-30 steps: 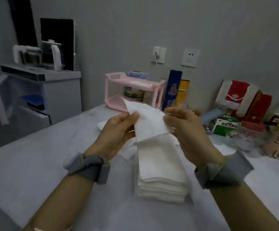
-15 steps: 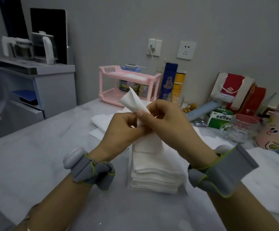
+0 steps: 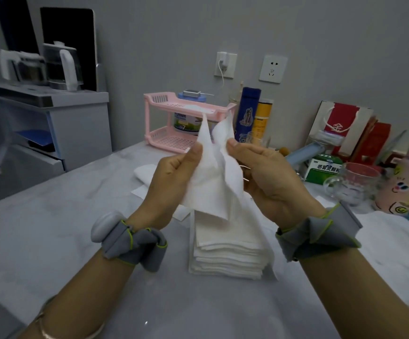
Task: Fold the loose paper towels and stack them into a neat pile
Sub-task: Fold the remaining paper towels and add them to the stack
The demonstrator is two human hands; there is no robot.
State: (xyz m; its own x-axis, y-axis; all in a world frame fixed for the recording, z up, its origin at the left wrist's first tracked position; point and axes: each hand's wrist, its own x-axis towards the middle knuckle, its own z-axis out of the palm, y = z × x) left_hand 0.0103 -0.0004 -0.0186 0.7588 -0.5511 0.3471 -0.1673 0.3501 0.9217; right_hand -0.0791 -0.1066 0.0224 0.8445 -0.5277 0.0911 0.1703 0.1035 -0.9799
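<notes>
At frame centre, the left hand (image 3: 174, 177) and right hand (image 3: 269, 177) each pinch one paper towel (image 3: 213, 182) (creased, corners up) above the folded pile (image 3: 227, 253).

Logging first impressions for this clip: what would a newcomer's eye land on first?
The white paper towel held up mid-frame, pinched between the left hand and the right hand. Directly below it a neat pile of folded towels sits on the grey table, and a pink rack stands behind by the wall.
</notes>
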